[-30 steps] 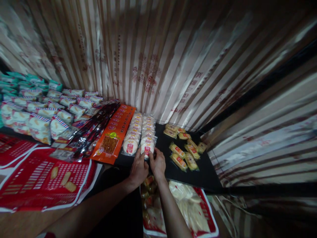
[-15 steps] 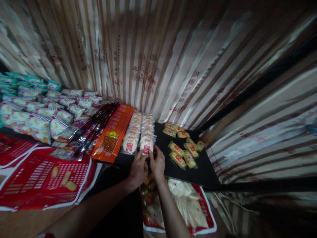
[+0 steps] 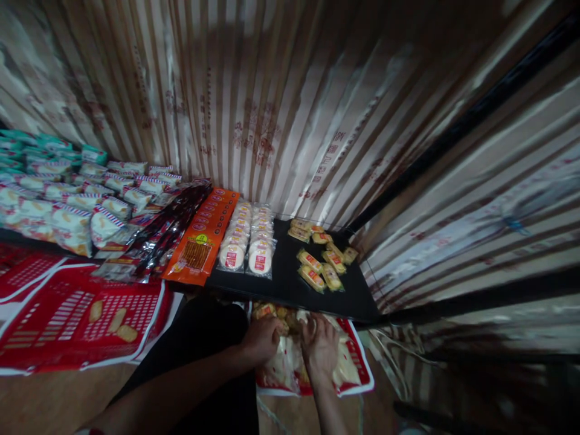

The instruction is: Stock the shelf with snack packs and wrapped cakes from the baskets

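My left hand [image 3: 266, 339] is down at the red basket under the shelf's front edge, its fingers curled closed beside yellow-wrapped snacks [image 3: 264, 310]; what lies in them is hidden. To its right, my right hand [image 3: 321, 343] reaches into the same basket, fingers bent round a pale packet of rice crackers [image 3: 302, 316]. More clear packets of white rice crackers [image 3: 347, 365] lie below and around the hands. On the black shelf [image 3: 281, 284], two overlapping rows of round rice cracker packets [image 3: 260, 258] lie side by side.
Small yellow snack packets [image 3: 310, 261] lie loose on the shelf's right part. Leftward are an orange bag [image 3: 194, 251], dark packets [image 3: 167, 226] and rows of white bags [image 3: 70, 223]. Another red basket [image 3: 86, 314] stands lower left. Printed sheeting [image 3: 258, 109] hangs behind; a black pole [image 3: 408, 163] slants at right.
Both hands have left the front of the right-hand rice cracker row and moved down into the basket below the shelf. The view has shifted slightly; the rows stay in place.
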Demonstrator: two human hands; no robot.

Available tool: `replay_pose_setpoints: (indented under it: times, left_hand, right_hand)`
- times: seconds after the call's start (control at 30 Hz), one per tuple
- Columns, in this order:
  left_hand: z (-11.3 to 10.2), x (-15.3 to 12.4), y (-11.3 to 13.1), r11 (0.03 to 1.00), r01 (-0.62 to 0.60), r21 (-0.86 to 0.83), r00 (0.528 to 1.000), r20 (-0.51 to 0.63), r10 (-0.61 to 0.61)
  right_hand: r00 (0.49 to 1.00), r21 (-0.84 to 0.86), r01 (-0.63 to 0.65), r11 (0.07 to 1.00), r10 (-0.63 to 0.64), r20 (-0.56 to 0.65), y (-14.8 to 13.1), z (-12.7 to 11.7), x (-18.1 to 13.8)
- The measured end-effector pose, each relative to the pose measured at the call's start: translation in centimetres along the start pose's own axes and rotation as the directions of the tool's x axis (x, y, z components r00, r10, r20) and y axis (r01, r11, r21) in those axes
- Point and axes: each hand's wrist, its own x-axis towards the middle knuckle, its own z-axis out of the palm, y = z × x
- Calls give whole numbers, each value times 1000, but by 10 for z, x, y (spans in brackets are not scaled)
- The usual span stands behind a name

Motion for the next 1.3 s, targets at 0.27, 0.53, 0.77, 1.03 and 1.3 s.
replay_pose_setpoints:
  times: [0.27, 0.53, 0.77, 1.03, 1.3]
  left_hand:
    - [16, -10, -1, 999, 46, 12, 998, 51, -47]
    - [9, -13, -2, 999, 47, 8, 998, 33, -47]
    - [4, -13, -1, 988, 65, -139, 987, -135, -84]
    - [-30, -15, 2, 977, 111, -183, 983, -125, -135]
    - [-49, -10, -17, 943, 170, -285, 950, -206, -233]
  right_hand:
    - [995, -105, 69, 992, -60, 85, 12, 14, -11]
    - [988, 12, 123, 992, -124, 95, 9, -1, -24]
    - [973, 354, -133, 926, 54, 224, -28, -41, -16]
    - [797, 605, -548, 578, 140, 588, -69, -59, 7]
    - [770, 711, -615, 341, 65, 635, -91, -40, 20]
